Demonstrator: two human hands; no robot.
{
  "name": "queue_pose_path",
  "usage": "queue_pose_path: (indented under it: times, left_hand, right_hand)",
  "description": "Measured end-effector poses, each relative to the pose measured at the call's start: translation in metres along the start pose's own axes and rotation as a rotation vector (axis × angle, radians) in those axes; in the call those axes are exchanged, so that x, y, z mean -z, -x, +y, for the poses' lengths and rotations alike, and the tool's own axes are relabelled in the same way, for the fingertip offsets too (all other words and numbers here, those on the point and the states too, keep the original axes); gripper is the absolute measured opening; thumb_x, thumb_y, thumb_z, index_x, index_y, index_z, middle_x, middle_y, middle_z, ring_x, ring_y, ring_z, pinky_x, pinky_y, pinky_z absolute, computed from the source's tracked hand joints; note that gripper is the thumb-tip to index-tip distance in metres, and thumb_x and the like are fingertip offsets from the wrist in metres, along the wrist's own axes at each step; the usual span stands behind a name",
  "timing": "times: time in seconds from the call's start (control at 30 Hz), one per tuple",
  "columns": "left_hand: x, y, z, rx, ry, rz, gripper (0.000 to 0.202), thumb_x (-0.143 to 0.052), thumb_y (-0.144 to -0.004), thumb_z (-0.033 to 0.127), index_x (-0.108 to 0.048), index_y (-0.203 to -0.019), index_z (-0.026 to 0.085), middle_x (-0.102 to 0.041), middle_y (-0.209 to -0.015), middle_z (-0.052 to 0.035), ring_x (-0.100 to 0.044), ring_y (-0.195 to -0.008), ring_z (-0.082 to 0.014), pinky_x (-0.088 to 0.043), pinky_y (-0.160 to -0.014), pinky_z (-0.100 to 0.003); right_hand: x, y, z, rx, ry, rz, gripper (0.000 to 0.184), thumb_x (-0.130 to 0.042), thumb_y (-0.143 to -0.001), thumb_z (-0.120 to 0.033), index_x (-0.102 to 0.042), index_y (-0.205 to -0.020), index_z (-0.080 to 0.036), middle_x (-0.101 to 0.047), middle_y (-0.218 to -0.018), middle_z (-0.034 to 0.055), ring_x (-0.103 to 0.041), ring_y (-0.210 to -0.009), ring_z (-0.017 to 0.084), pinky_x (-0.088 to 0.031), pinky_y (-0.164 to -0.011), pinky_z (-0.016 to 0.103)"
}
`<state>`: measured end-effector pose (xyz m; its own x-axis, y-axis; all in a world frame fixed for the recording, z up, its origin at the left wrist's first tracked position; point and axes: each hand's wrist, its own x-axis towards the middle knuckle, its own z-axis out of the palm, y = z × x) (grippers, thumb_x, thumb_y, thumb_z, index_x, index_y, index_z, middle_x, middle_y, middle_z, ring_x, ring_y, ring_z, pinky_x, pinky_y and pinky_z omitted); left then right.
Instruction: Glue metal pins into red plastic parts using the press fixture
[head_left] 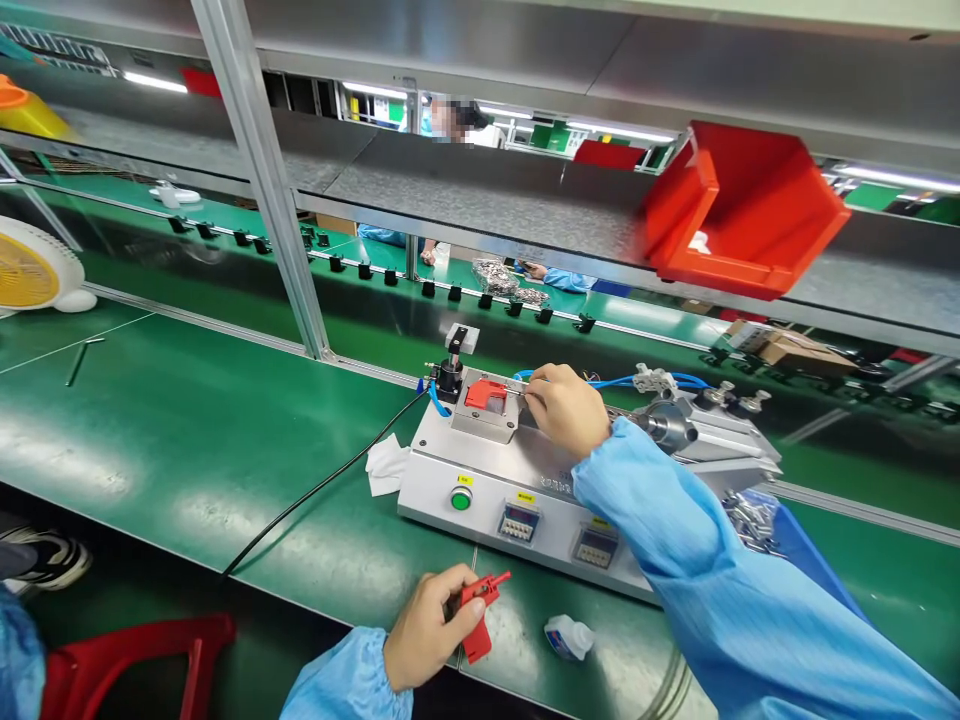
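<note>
Near the front edge of the green bench, my left hand (435, 625) is closed around a red plastic part (478, 640) with a thin pin sticking out at its top. My right hand (568, 408) reaches over a grey bench machine (480, 480), its fingers pinched beside the metal fixture block (487, 428). A second red plastic part (484, 392) lies in that fixture. Between the right fingertips there seems to be a small metal piece, too small to name. The machine's front carries a green button (460, 498) and two counters.
A small white bottle (570, 637) lies in front of the machine. A blue bin (810, 555) of metal pieces stands at the right. An orange-red bin (750, 220) rests on the shelf above. A black cable (322, 485) crosses the bench; a hex key (77, 360) lies far left.
</note>
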<state>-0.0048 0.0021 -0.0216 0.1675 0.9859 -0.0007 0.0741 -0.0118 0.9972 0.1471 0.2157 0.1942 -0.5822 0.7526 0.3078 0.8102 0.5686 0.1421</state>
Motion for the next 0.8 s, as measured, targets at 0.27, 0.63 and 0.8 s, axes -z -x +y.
queue_pose_path:
  times: [0.27, 0.63, 0.8]
  left_hand:
    - [0.001, -0.001, -0.001, 0.009, 0.002, 0.012, 0.042, -0.061, -0.096, 0.060, -0.065, -0.085, 0.020, -0.058, -0.066, 0.0018, -0.052, -0.066, -0.0159, -0.043, -0.065, -0.027]
    - [0.000, -0.002, 0.005, -0.002, 0.358, -0.014, 0.052, -0.047, -0.103, 0.069, -0.056, -0.116, 0.019, -0.072, -0.089, -0.0056, -0.067, -0.064, -0.0160, -0.054, -0.067, -0.030]
    - [0.002, -0.003, -0.003, 0.033, 0.371, 0.044, 0.051, -0.057, -0.100, 0.066, -0.051, -0.124, 0.022, -0.062, -0.086, 0.0000, -0.053, -0.054, -0.0095, -0.044, -0.053, -0.023]
  right_hand:
    - [0.014, -0.011, -0.001, 0.048, 0.045, -0.082, 0.029, -0.054, -0.100, -0.017, -0.083, -0.104, -0.019, -0.073, -0.120, 0.0124, -0.063, -0.111, 0.028, -0.057, -0.090, 0.038]
    - [0.007, -0.050, -0.028, 0.166, 0.033, -0.187, 0.009, -0.072, -0.092, -0.013, -0.079, -0.096, -0.017, -0.070, -0.117, 0.0121, -0.062, -0.107, 0.026, -0.052, -0.085, 0.035]
    - [0.007, -0.046, -0.025, 0.189, 0.028, -0.123, 0.013, -0.063, -0.097, -0.012, -0.075, -0.101, -0.013, -0.067, -0.118, 0.0157, -0.058, -0.108, 0.028, -0.048, -0.089, 0.039]
